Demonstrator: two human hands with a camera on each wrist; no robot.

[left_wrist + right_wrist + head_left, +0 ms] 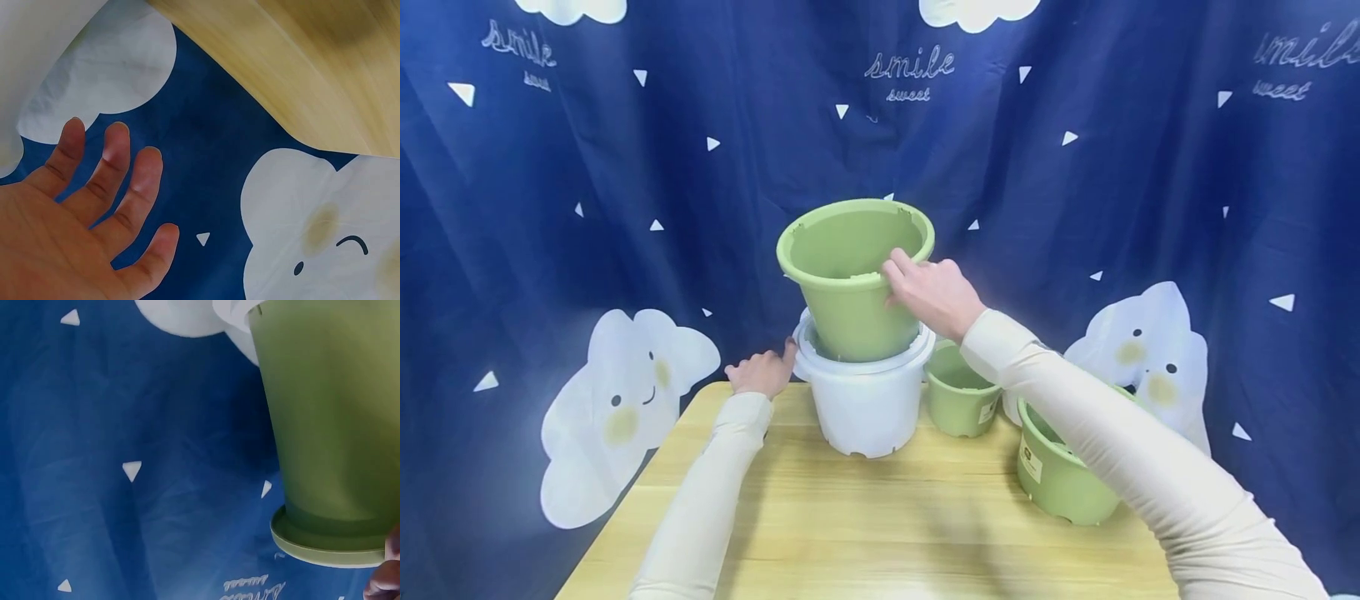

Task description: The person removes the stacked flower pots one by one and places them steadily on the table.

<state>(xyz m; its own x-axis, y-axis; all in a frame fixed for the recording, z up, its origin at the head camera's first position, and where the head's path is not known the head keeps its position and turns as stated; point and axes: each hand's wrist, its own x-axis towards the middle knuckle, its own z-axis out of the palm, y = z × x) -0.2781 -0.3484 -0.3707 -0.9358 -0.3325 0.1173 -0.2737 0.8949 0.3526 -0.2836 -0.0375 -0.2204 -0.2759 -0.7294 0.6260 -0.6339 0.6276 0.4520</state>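
Observation:
A large green flowerpot (853, 321) stands upright above a white flowerpot (868, 408), its lower end inside the white rim. My right hand (936, 292) grips the green pot's rim at the near right, fingers inside the wall. In the right wrist view, the green pot's outer wall (337, 425) fills the right side, with my fingertips at its rim. My left hand (760, 372) is at the left of the white pot, thumb right at its rim. The left wrist view shows that hand's fingers (140, 194) spread and loosely bent, holding nothing.
A smaller green pot (958, 400) stands just right of the white one. Farther right, another green pot (1067, 492) is partly covered by my right sleeve (1097, 417). All stand on a wooden table (865, 525), before a blue curtain (760, 167).

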